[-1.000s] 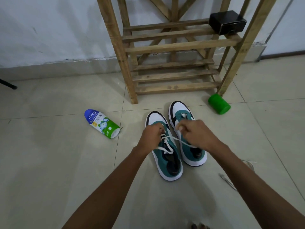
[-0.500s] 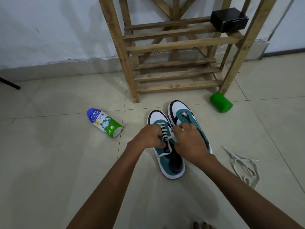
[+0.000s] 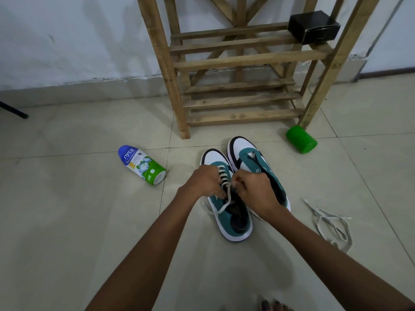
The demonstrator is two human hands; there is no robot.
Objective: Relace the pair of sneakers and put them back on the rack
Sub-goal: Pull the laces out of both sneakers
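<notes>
Lacing left sneaker point(image 3: 231, 212) on floor before rack point(image 3: 244, 61): left hand point(image 3: 203, 182) pinches lace point(image 3: 224, 199), right hand point(image 3: 256, 190) curled on other strand. Advice: pull evenly, keep crossings flat. Right sneaker point(image 3: 253, 160) unlaced; spare lace point(image 3: 330, 225) beside.

We see our two forearms bare from the bottom edge of the view up to the wrists, with no sleeve, watch, band or ring on them. Our left hand point(image 3: 205, 181) and our right hand point(image 3: 254, 190) wear no gloves, and their backs and knuckles face the camera. At the bottom edge, between the arms, a few of our bare toes point(image 3: 272, 306) show, blurred, with no shoe or sock.
</notes>
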